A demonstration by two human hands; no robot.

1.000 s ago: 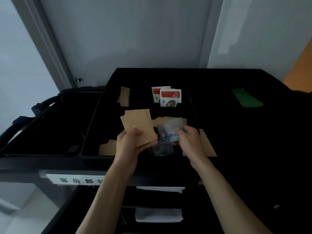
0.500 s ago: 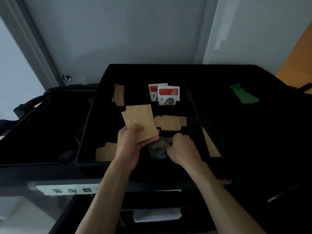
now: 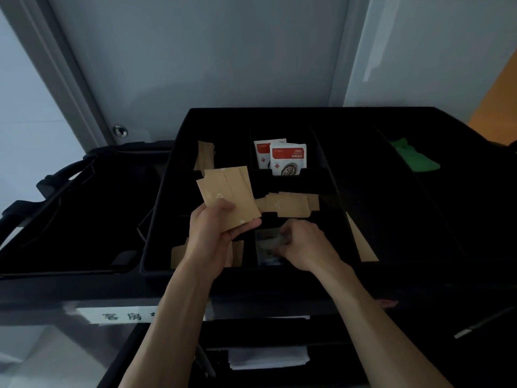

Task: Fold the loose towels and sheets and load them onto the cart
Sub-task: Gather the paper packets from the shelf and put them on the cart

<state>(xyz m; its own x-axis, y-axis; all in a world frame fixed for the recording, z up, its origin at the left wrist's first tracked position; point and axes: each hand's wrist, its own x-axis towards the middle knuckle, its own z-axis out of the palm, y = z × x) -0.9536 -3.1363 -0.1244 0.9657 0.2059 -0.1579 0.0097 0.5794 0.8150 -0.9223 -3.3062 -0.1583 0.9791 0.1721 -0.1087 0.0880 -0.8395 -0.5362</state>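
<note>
White folded linen (image 3: 268, 357) already lies on the cart's (image 3: 167, 289) lower shelf, no loose towels in view, while the left hand (image 3: 215, 233) grips brown packets (image 3: 228, 200) and the right hand (image 3: 303, 245) pinches clear packets (image 3: 270, 242) in the tray (image 3: 156, 219), so folding looks paused.

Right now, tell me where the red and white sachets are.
In the head view, the red and white sachets stand upright in the tray's back middle compartment, beyond the kraft packets held in the left hand.
</note>
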